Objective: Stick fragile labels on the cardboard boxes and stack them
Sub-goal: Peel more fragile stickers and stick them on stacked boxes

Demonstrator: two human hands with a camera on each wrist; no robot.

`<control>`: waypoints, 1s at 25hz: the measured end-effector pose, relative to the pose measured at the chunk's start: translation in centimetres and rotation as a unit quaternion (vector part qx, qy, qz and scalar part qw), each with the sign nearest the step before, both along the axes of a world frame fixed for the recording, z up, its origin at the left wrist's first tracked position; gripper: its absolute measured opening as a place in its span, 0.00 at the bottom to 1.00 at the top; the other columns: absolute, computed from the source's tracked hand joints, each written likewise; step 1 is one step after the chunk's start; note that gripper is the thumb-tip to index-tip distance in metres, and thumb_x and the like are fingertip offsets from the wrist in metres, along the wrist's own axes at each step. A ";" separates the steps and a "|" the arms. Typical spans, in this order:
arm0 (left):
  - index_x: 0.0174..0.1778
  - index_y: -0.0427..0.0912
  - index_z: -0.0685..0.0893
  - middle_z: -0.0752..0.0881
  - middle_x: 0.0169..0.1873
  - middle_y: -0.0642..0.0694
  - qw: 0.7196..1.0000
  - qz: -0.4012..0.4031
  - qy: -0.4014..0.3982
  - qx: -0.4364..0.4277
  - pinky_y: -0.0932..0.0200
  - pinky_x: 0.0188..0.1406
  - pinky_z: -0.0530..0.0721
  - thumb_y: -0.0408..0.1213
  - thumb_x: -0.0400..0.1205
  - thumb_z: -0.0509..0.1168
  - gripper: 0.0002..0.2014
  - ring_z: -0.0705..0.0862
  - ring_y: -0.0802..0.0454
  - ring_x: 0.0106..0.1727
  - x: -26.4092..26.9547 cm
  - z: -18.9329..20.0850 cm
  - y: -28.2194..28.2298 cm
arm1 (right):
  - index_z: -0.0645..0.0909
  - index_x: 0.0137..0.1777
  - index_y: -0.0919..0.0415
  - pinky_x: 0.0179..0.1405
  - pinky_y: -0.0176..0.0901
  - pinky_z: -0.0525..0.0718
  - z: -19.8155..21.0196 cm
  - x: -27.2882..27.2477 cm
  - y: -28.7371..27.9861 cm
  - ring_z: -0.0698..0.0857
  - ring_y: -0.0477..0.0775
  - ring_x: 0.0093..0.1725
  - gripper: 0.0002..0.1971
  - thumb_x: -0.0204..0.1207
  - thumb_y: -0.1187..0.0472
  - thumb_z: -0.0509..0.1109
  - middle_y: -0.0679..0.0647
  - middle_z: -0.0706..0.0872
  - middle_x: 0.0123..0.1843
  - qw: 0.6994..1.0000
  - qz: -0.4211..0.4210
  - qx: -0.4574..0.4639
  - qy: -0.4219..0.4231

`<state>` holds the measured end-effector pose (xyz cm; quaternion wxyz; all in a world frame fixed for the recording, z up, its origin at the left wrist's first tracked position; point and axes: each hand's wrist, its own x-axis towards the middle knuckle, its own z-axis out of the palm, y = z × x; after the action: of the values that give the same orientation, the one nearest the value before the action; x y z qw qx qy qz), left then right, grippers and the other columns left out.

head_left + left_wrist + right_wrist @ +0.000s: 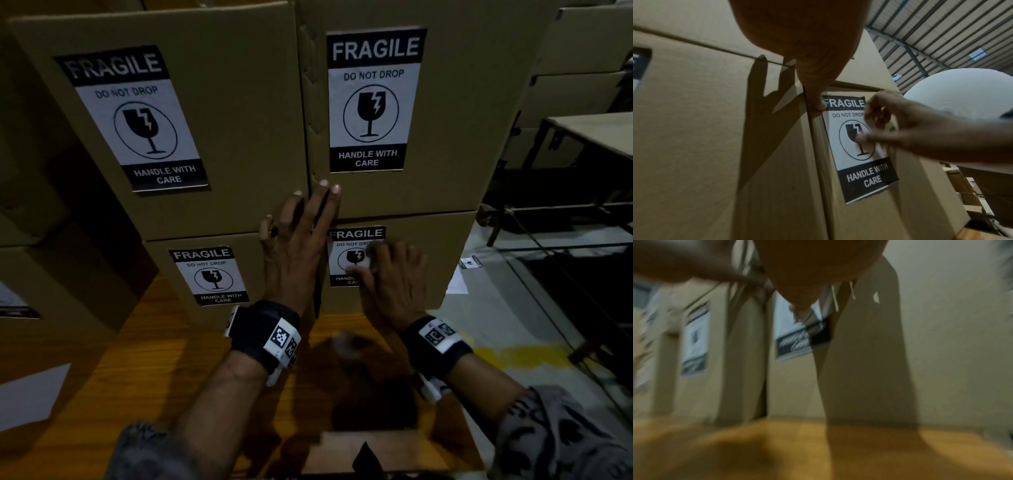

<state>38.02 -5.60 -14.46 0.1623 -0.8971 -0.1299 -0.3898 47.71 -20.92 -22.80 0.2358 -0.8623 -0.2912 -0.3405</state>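
Note:
Four brown cardboard boxes stand two high and two wide on a wooden table (171,359), each with a black-and-white FRAGILE label. My left hand (301,240) lies flat with straight fingers over the seam between the stacks, fingertips on the upper right box (452,137). My right hand (394,274) presses on the label (349,236) of the lower right box (442,260) and covers its right half. In the left wrist view that label (865,177) is stuck near the box's left edge, under the blurred right hand (910,129). The right wrist view is blurred.
Another labelled box (51,281) stands at the left, with a white sheet (30,397) near the table's front left. A flat cardboard piece (376,448) lies at the near edge. A metal-framed table (582,137) and more boxes are to the right, across a floor with a yellow line (513,353).

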 end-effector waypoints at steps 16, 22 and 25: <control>0.92 0.54 0.48 0.53 0.90 0.53 1.000 -0.002 0.007 -0.028 0.35 0.74 0.63 0.45 0.86 0.63 0.40 0.55 0.45 0.85 -0.5 0.0 -0.7 | 0.73 0.39 0.55 0.40 0.49 0.67 3.7 0.3 -2.4 0.76 0.57 0.44 0.22 0.89 0.41 0.59 0.51 0.77 0.40 0.976 -0.027 0.180 0.123; 0.84 0.57 0.67 0.66 0.79 0.48 0.990 -0.026 -0.087 -0.111 0.39 0.70 0.68 0.54 0.88 0.65 0.28 0.67 0.43 0.77 -4.7 0.3 1.6 | 0.82 0.66 0.46 0.51 0.43 0.80 5.9 -6.8 0.7 0.80 0.47 0.60 0.13 0.91 0.46 0.59 0.42 0.83 0.58 0.947 0.124 0.192 0.224; 0.74 0.54 0.77 0.69 0.74 0.48 0.955 0.021 -0.184 -0.232 0.40 0.70 0.70 0.51 0.85 0.70 0.22 0.69 0.44 0.74 -8.4 0.6 5.3 | 0.81 0.71 0.49 0.56 0.53 0.86 7.7 -10.3 4.5 0.78 0.43 0.64 0.16 0.90 0.47 0.61 0.42 0.83 0.63 0.944 0.202 0.173 0.196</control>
<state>29.58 -0.32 -13.89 -0.0686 -0.8197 -0.2633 -0.5040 37.43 -16.37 -15.11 0.4977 -0.7809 -0.3442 -0.1548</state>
